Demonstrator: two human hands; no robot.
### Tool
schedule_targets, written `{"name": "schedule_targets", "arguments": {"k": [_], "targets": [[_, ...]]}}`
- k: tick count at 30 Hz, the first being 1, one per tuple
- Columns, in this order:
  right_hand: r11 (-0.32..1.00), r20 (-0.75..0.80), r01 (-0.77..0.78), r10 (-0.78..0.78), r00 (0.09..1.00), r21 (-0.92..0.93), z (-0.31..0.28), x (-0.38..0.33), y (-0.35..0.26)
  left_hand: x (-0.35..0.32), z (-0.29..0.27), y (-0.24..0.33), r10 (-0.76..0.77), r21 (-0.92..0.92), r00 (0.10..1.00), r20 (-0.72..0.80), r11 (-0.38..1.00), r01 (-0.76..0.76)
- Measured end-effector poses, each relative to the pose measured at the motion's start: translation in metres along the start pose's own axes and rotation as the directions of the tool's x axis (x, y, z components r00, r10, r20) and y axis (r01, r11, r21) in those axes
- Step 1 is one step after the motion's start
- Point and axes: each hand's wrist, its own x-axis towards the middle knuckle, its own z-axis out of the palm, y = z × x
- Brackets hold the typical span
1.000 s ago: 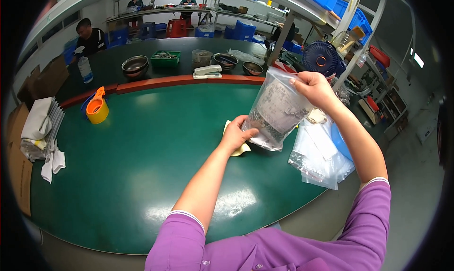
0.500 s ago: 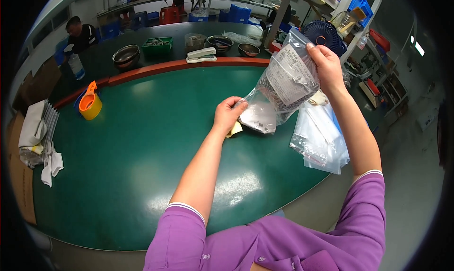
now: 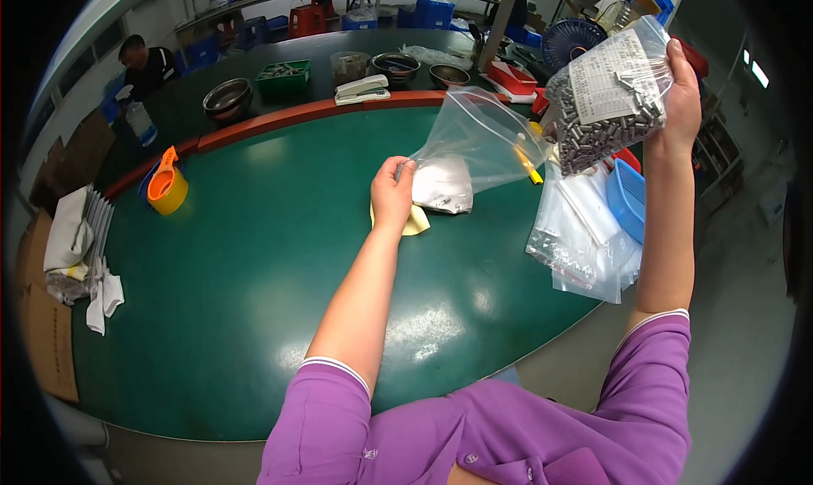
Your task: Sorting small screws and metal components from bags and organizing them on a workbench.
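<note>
My right hand [image 3: 683,87] holds up a clear plastic bag full of small grey metal pins [image 3: 603,104], raised high at the right, above the table's edge. My left hand [image 3: 393,193] rests on the green table [image 3: 254,256] and grips the corner of a large clear zip bag [image 3: 474,146] that holds some white material. A yellow slip [image 3: 417,223] lies under that hand.
A pile of clear plastic bags [image 3: 584,244] and a blue tray [image 3: 628,199] lie at the right edge. An orange tape dispenser [image 3: 166,187] stands at the left, white cloths [image 3: 80,256] further left. Metal bowls [image 3: 227,98], a green crate [image 3: 283,73] and seated persons are at the back.
My right hand has lifted the bag of pins up and to the right, away from the zip bag. My left hand has stayed on the table, holding the zip bag.
</note>
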Motion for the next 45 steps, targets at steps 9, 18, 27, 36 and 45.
{"name": "schedule_targets", "arguments": {"k": [9,18,27,36,45], "targets": [[0.989,-0.222,0.0,-0.033,0.974,-0.146,-0.03,-0.024,0.072,-0.001,-0.006,0.001,-0.051,0.073,0.995,-0.09,0.996,0.057],[0.943,-0.442,-0.327,0.269,0.856,-0.058,-0.064,-0.131,0.187,-0.001,-0.01,-0.001,-0.068,0.087,0.998,-0.019,0.994,0.069],[0.789,-0.309,-0.614,0.577,0.756,-0.029,-0.106,-0.171,0.169,0.001,-0.012,0.005,-0.032,0.38,0.96,0.278,0.921,-0.079],[0.533,-0.142,-0.712,0.747,0.65,-0.457,-0.105,-0.171,0.14,0.008,-0.025,-0.007,0.021,0.534,0.994,-0.104,0.844,0.038],[0.417,0.208,-0.735,0.908,0.363,-0.535,-0.071,-0.188,0.143,0.004,-0.02,-0.001,0.389,0.622,0.915,-0.102,0.743,-0.247]]}}
